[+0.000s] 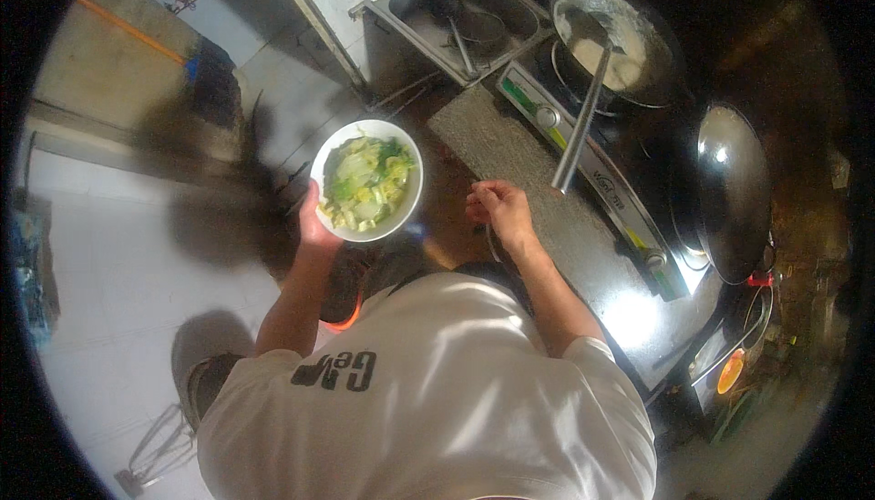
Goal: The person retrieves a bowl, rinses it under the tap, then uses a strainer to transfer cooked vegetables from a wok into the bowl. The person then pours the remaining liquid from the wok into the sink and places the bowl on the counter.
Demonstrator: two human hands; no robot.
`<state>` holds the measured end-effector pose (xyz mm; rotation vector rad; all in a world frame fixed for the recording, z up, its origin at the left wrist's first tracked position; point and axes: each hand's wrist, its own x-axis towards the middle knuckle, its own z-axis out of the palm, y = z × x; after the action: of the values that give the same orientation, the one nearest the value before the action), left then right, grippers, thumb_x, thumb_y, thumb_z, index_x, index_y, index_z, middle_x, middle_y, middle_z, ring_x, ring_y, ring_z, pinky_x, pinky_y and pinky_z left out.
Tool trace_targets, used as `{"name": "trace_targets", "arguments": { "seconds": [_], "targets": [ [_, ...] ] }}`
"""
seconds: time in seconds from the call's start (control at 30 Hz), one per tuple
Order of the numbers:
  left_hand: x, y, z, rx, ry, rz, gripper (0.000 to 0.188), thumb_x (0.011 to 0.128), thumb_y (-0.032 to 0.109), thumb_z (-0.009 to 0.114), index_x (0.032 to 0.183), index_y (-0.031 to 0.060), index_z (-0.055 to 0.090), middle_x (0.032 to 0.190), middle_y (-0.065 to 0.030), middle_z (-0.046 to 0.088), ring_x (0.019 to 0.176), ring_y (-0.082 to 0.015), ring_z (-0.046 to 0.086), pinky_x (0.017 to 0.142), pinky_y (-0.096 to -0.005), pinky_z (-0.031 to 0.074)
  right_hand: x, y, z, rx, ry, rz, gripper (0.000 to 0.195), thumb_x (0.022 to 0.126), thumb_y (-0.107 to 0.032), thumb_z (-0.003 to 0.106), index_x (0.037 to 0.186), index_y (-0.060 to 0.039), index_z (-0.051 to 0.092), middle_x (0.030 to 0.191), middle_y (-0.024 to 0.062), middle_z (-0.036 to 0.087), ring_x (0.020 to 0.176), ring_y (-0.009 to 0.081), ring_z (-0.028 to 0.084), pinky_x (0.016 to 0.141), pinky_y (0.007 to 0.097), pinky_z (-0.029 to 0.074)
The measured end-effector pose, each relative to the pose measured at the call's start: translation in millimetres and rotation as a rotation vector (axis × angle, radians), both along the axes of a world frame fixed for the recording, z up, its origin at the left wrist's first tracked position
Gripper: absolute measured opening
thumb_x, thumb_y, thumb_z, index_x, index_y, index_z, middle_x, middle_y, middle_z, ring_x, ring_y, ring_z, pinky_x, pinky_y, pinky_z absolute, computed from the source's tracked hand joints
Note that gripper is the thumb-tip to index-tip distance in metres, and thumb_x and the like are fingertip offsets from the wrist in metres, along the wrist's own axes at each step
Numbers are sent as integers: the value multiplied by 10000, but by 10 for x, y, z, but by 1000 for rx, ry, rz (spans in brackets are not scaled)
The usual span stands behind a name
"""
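Note:
My left hand [318, 221] holds a white bowl [418, 175] by its left side, with the thumb near the rim. Cooked leafy greens [368, 179], pale and green like chopped cabbage, lie inside it. My right hand [502, 209] hovers to the right of the bowl, near the counter's edge, its fingers curled in and nothing visible in them. Beyond it, a metal-handled cooking utensil [586, 120] leans in a dark wok [666, 55]. Whitish liquid [607, 62] and pale residue coat the wok's inside.
A two-burner gas stove [595, 179] stands on the stone counter [472, 114]. On its nearer burner sits a large round metal pan or lid [731, 192]. A steel sink [403, 18] with utensils adjoins the counter. White tiled floor [116, 247] spreads to the left.

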<state>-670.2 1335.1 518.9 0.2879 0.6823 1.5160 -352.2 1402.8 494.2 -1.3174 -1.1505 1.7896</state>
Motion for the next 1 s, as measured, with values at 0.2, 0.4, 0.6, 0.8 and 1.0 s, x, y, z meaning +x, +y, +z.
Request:
{"name": "trace_targets", "arguments": {
  "seconds": [0.2, 0.4, 0.6, 0.8, 1.0],
  "targets": [
    [-468, 136, -501, -79, 26, 57, 586, 1007, 450, 293, 1405, 25, 356, 1385, -203, 442, 1248, -357, 463, 1054, -499, 382, -532, 872, -257, 389, -395, -84, 245, 939, -196, 556, 1052, 5, 641, 888, 135, 683, 787, 252, 668, 685, 348, 529],
    [-1044, 596, -760, -156, 45, 8, 676, 958, 523, 425, 1425, 43, 335, 1401, -181, 420, 1272, -350, 427, 1048, -504, 370, -795, 2653, -1008, 911, -1173, -196, 192, 841, -190, 606, 964, -49, 649, 773, 146, 632, 755, 334, 660, 702, 465, 539],
    [-1759, 818, -665, -250, 15, 67, 676, 935, 509, 478, 1426, 65, 343, 1400, -159, 435, 1267, -362, 436, 1041, -537, 376, -1017, 3560, -1126, 296, -1379, 194, 305, 865, -195, 585, 1132, -47, 583, 1111, 226, 627, 1040, 391, 621, 864, 476, 522],
    [-2244, 1132, -623, -236, 12, 18, 654, 953, 507, 434, 1435, 78, 332, 1410, -156, 422, 1281, -347, 425, 1043, -521, 379, -1046, 3859, -1278, 362, -1193, 104, 219, 867, -89, 525, 1055, 14, 565, 1031, 243, 637, 953, 377, 632, 821, 464, 518],
    [-2150, 1546, -500, -72, 9, -97, 641, 973, 504, 386, 1439, 67, 325, 1415, -162, 412, 1279, -339, 423, 1044, -510, 377, -970, 3387, -879, -313, 276, -29, 239, 895, -180, 610, 1068, -21, 567, 789, 100, 616, 633, 169, 581, 549, 295, 493]
  ]
}}
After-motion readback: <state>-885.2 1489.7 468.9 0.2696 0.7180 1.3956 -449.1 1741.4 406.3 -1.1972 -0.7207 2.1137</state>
